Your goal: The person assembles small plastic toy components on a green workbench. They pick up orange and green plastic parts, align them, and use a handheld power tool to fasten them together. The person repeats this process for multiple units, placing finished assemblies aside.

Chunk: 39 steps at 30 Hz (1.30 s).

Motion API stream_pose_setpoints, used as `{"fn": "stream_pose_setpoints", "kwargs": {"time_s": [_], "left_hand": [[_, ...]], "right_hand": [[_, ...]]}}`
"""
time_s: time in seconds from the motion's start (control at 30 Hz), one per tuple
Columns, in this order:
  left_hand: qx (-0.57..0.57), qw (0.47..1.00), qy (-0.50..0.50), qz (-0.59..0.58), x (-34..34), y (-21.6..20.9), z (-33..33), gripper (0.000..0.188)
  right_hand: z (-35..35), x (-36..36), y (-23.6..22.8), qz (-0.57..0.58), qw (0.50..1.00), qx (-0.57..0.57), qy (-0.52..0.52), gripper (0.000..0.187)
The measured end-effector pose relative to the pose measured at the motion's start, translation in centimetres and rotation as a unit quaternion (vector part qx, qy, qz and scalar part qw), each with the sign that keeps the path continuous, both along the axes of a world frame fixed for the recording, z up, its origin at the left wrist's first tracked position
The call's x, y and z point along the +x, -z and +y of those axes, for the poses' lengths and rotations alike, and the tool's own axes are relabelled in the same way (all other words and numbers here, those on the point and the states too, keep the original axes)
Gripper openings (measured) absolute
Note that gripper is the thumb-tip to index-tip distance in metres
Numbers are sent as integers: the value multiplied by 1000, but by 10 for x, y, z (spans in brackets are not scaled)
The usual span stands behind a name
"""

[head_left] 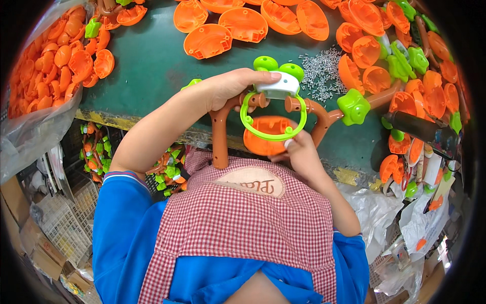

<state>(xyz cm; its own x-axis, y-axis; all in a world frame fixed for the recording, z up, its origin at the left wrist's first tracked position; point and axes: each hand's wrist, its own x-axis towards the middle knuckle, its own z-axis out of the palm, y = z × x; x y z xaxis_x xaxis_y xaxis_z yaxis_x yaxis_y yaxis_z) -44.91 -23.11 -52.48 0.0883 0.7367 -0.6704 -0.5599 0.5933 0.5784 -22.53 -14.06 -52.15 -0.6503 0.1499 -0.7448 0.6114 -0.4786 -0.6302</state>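
While the left hand (230, 87) grips the glossy white-and-green plastic toy handlebar (276, 96), the right hand (298, 149) pinches its orange shell (263, 139).

Loose screws (320, 72), orange shells (245, 24)

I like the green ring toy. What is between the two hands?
In the head view, a green ring, a white piece and an orange shell lie between the left hand and right hand.

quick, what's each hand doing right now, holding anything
Left hand: closed over the white and green toy piece at the top of the brown frame.
Right hand: gripping the orange shell behind the green ring.
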Motion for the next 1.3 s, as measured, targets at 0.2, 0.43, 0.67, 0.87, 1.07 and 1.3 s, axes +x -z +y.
{"fn": "stream_pose_setpoints", "kwargs": {"time_s": [0.2, 0.43, 0.67, 0.87, 1.07, 1.3], "left_hand": [[7, 998, -1, 64, 7, -10, -2, 58], [9, 988, 60, 142, 11, -5, -3, 61], [31, 964, 104, 242, 12, 25, -2, 67], [15, 948, 145, 282, 19, 21, 12, 69], [-3, 934, 174, 311, 16, 21, 11, 72], [-14, 956, 130, 263, 21, 24, 13, 58]], "right_hand": [[6, 0, 3, 118, 973, -152, 126, 44], [0, 7, 2, 119, 975, -134, 133, 46], [35, 17, -15, 31, 965, 257, -39, 30], [123, -27, -4, 123, 570, 809, -80, 40], [57, -3, -23, 291, 921, 155, 206, 74], [17, 17, 9, 262, 797, 543, -32, 75]]}}
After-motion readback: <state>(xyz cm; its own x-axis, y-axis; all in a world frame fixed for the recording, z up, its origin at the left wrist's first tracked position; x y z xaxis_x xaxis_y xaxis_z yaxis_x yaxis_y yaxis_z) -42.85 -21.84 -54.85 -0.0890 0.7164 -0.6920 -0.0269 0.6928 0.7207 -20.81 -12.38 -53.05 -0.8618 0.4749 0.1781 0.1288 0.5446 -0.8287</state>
